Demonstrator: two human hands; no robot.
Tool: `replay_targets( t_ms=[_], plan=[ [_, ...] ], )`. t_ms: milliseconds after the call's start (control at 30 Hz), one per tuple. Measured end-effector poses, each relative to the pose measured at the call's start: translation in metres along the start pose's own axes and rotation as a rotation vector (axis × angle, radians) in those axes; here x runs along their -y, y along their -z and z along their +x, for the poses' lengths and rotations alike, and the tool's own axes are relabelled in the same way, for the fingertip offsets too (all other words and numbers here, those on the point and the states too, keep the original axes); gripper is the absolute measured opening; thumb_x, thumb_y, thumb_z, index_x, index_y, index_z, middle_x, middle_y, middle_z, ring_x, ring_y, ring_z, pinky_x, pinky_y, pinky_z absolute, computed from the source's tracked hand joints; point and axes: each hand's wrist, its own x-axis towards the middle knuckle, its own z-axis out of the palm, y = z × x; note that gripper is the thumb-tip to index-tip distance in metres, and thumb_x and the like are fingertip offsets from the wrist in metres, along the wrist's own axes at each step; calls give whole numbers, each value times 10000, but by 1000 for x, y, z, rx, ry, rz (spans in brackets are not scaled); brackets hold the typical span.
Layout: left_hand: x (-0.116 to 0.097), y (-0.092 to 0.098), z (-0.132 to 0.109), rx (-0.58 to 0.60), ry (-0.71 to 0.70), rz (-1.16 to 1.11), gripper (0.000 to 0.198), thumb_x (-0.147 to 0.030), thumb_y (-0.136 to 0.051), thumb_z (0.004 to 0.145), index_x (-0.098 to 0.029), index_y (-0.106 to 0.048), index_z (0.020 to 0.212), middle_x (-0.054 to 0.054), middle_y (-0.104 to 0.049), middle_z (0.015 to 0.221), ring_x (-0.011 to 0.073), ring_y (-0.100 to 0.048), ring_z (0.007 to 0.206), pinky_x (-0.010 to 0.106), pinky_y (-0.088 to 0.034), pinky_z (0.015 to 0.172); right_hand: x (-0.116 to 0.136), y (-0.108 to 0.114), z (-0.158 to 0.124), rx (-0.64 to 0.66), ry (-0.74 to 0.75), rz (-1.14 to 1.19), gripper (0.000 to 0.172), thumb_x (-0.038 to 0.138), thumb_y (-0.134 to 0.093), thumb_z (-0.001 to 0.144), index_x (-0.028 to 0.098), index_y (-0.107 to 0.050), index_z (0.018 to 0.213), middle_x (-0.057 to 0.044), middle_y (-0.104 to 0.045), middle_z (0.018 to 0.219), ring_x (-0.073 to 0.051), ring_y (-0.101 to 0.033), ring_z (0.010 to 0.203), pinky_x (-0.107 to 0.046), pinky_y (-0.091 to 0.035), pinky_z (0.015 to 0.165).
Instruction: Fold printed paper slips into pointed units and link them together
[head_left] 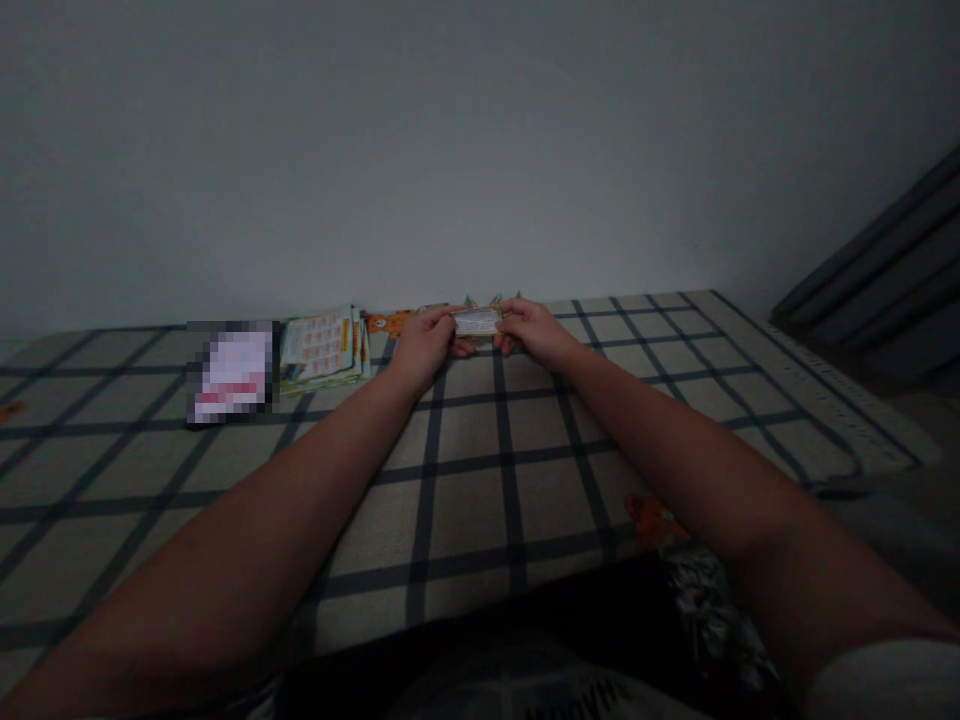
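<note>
Both arms stretch forward over the checked cloth. My left hand (429, 345) pinches the left end of a small flat packet (477, 320), thumb on top and fingers beneath. The packet shows a pale face with fine print and a yellowish-green edge. Its right end is gripped by my right hand (531, 330), with fingertips showing under it. Green pointed tips of something stick up just behind the packet; what they belong to is hidden. Left of my left hand lies a stack of printed green and yellow packets (319, 345).
A pixelated pink and white item with a dark edge (234, 375) lies left of the stack. The checked cloth (472, 430) covers the surface up to a grey wall (450, 150). Dark folded fabric (892, 270) hangs at the right.
</note>
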Motion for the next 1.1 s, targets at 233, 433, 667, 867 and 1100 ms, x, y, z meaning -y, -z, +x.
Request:
replay_targets(
  t_ms=[233,433,667,867,1100],
  plan=[
    [-5,-3,-5,49,30,-114,390,-262,-587,852,-126,-713,1196,77,-776,894,124,-688,556,227,-570,532,0,3,0,-9,-2,15,170,33,-539,936,188,-588,888,37,-655,612,-87,-586,491,-176,-489,514],
    [-1,-1,-2,48,1,-108,328,-231,-557,850,-119,-738,1100,69,-770,846,114,-666,528,223,-572,528,0,2,0,-7,9,3,177,27,-540,939,184,-604,892,38,-654,599,-84,-582,478,-174,-480,493],
    [-3,0,-3,68,15,-105,477,-294,-573,887,-100,-712,1300,127,-795,1005,136,-703,585,239,-587,525,3,-1,-1,-6,1,21,208,-6,-528,912,188,-600,886,35,-639,608,-96,-581,496,-195,-495,507],
    [0,-1,-2,65,-43,-9,415,-294,-540,943,-93,-739,1247,103,-803,951,109,-674,561,236,-602,563,3,-1,-1,4,-13,8,204,-4,-527,934,177,-607,882,29,-639,589,-93,-572,477,-187,-485,492],
    [1,0,-2,66,-37,-27,413,-277,-552,967,-109,-725,1302,120,-814,1046,114,-701,600,236,-614,579,5,-1,-2,3,-14,15,226,-16,-514,940,180,-600,871,35,-639,587,-89,-573,468,-181,-483,484]
  ],
)
